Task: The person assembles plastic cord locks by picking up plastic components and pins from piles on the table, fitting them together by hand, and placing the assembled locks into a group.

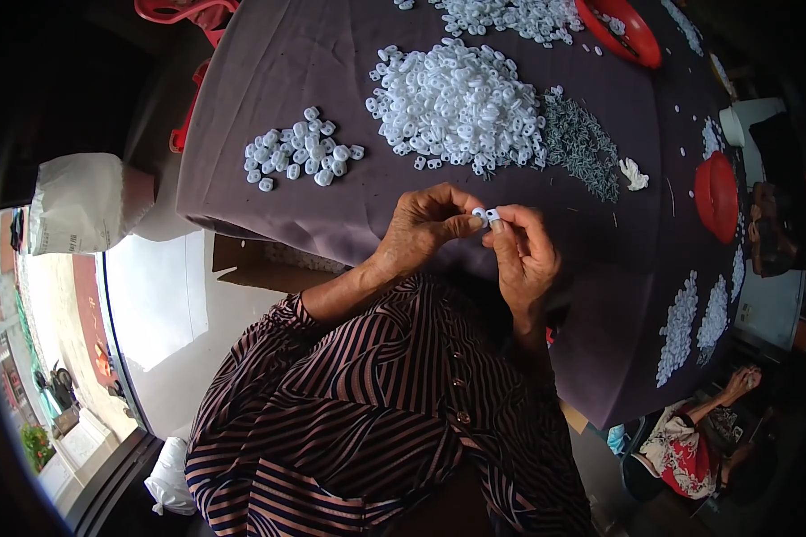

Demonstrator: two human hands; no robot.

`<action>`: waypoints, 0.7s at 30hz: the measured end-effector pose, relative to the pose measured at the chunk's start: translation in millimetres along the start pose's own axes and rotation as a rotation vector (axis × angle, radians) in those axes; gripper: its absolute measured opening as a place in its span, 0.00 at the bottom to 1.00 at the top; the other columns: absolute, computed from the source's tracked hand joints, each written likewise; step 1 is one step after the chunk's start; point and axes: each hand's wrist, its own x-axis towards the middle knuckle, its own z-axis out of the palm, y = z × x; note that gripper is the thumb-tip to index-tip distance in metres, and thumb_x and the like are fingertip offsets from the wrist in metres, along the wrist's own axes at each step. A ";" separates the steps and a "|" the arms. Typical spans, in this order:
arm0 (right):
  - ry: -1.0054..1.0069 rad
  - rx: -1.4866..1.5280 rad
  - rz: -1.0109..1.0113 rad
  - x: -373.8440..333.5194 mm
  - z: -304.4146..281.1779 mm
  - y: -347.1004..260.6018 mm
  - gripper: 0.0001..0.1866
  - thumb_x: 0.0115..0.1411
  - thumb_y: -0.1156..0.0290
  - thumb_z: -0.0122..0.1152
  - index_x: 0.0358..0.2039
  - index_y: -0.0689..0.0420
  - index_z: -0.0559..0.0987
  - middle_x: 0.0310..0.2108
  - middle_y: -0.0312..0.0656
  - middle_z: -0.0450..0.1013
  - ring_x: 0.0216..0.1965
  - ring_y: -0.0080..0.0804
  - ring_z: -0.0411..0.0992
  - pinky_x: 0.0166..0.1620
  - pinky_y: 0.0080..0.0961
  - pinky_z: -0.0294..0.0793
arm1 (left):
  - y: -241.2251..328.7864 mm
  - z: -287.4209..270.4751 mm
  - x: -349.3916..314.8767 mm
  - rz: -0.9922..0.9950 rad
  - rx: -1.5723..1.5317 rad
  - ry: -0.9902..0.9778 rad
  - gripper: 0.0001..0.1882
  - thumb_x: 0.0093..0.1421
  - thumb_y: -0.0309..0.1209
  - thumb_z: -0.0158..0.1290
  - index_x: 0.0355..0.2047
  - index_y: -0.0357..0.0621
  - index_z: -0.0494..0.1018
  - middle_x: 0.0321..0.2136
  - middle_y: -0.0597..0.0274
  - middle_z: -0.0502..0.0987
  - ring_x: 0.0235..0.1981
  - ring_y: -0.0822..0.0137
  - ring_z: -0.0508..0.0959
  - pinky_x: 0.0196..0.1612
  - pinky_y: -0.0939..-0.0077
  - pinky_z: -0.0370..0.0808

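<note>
Just past the near edge of the dark tablecloth, my left hand [419,228] pinches a small white plastic piece [479,216] between thumb and fingertips. My right hand [527,255] grips another small white piece [493,216] the same way, and the two pieces touch or nearly touch. Beyond my hands lies a big heap of white two-holed plastic pieces [457,103]. Small grey metal parts [580,143], too fine to make out clearly, spread along its right side. To the left is a smaller group of rounded white pieces [300,150].
Red trays [717,197] and further white piles [679,327] lie along the table's right side. An open cardboard box [255,266] stands under the left edge, near a white sack [85,204]. Another person [690,443] sits at lower right. A crumpled whitish scrap [634,174] lies beside the grey parts.
</note>
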 end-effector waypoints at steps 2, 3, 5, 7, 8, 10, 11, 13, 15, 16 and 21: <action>0.000 0.014 0.015 0.8 2.1 -4.8 0.05 0.46 0.80 0.46 0.27 0.64 0.67 0.21 0.36 0.63 0.18 0.16 0.63 0.22 0.09 0.63 | 1.2 -1.2 -0.7 -0.009 0.012 0.011 0.05 0.43 0.22 0.48 0.23 0.36 0.67 0.20 0.65 0.68 0.22 0.77 0.66 0.27 0.86 0.64; 0.001 0.028 0.030 0.9 3.1 -6.8 0.05 0.47 0.79 0.45 0.27 0.64 0.67 0.21 0.35 0.64 0.18 0.16 0.63 0.22 0.09 0.63 | 1.7 -1.5 -1.3 -0.008 0.011 0.012 0.05 0.43 0.22 0.48 0.23 0.36 0.67 0.20 0.65 0.68 0.22 0.77 0.66 0.27 0.86 0.64; -0.006 0.023 0.026 -0.2 4.8 -7.1 0.05 0.47 0.79 0.45 0.27 0.64 0.67 0.21 0.36 0.64 0.18 0.16 0.63 0.22 0.09 0.63 | 2.5 -1.7 -2.5 -0.017 -0.003 0.027 0.05 0.43 0.22 0.48 0.23 0.36 0.67 0.20 0.65 0.68 0.21 0.77 0.66 0.26 0.86 0.64; -0.012 0.017 0.022 -0.9 5.2 -8.1 0.05 0.47 0.79 0.45 0.27 0.64 0.67 0.21 0.36 0.64 0.18 0.16 0.63 0.22 0.09 0.63 | 1.6 -2.6 -2.8 -0.020 -0.009 0.016 0.05 0.43 0.22 0.48 0.23 0.36 0.67 0.20 0.65 0.68 0.21 0.77 0.66 0.26 0.86 0.64; -0.007 0.005 0.019 -0.8 5.5 -8.9 0.05 0.47 0.79 0.45 0.27 0.64 0.67 0.21 0.36 0.64 0.18 0.16 0.63 0.22 0.09 0.63 | 1.5 -3.2 -3.0 -0.022 -0.013 0.007 0.05 0.43 0.22 0.48 0.23 0.36 0.67 0.19 0.65 0.68 0.21 0.77 0.65 0.26 0.86 0.64; -0.001 -0.006 0.016 -0.7 5.9 -8.9 0.05 0.47 0.78 0.45 0.27 0.64 0.67 0.21 0.36 0.64 0.18 0.16 0.63 0.22 0.09 0.63 | 1.9 -2.3 -5.3 -0.032 -0.009 0.017 0.05 0.43 0.22 0.48 0.23 0.36 0.67 0.19 0.64 0.68 0.20 0.78 0.65 0.26 0.86 0.63; -0.002 -0.002 -0.004 -0.8 6.0 -7.9 0.05 0.47 0.78 0.45 0.27 0.64 0.67 0.21 0.36 0.64 0.18 0.17 0.63 0.22 0.09 0.62 | 1.9 -1.6 -6.1 -0.042 -0.006 0.027 0.05 0.43 0.22 0.48 0.23 0.36 0.67 0.19 0.64 0.68 0.20 0.78 0.65 0.25 0.86 0.63; -0.001 0.002 -0.025 -1.0 6.0 -8.8 0.05 0.47 0.78 0.45 0.27 0.64 0.67 0.21 0.37 0.63 0.18 0.17 0.63 0.21 0.09 0.62 | -0.7 -1.5 -6.2 -0.047 -0.022 0.024 0.05 0.43 0.22 0.48 0.23 0.36 0.67 0.19 0.64 0.68 0.20 0.77 0.65 0.25 0.86 0.63; 0.021 -0.056 -0.050 -1.4 6.3 -12.3 0.06 0.47 0.79 0.45 0.28 0.64 0.68 0.21 0.37 0.63 0.18 0.17 0.63 0.21 0.09 0.62 | -1.8 -1.1 -5.5 -0.052 -0.038 0.023 0.05 0.43 0.22 0.48 0.23 0.36 0.67 0.19 0.64 0.68 0.20 0.77 0.65 0.26 0.86 0.63; 0.020 -0.056 -0.051 -1.1 6.1 -12.1 0.06 0.47 0.79 0.45 0.28 0.64 0.68 0.21 0.37 0.63 0.18 0.17 0.63 0.21 0.09 0.62 | -1.7 -0.7 -5.1 -0.082 -0.104 0.012 0.05 0.43 0.23 0.49 0.23 0.36 0.67 0.19 0.64 0.68 0.20 0.77 0.66 0.26 0.85 0.63; 0.023 -0.019 -0.046 -1.2 3.0 -17.1 0.06 0.48 0.79 0.43 0.28 0.64 0.67 0.21 0.38 0.63 0.18 0.18 0.62 0.21 0.09 0.61 | -0.4 3.3 -5.0 -0.155 -0.242 -0.004 0.06 0.42 0.24 0.49 0.23 0.36 0.67 0.19 0.63 0.69 0.20 0.76 0.66 0.26 0.85 0.64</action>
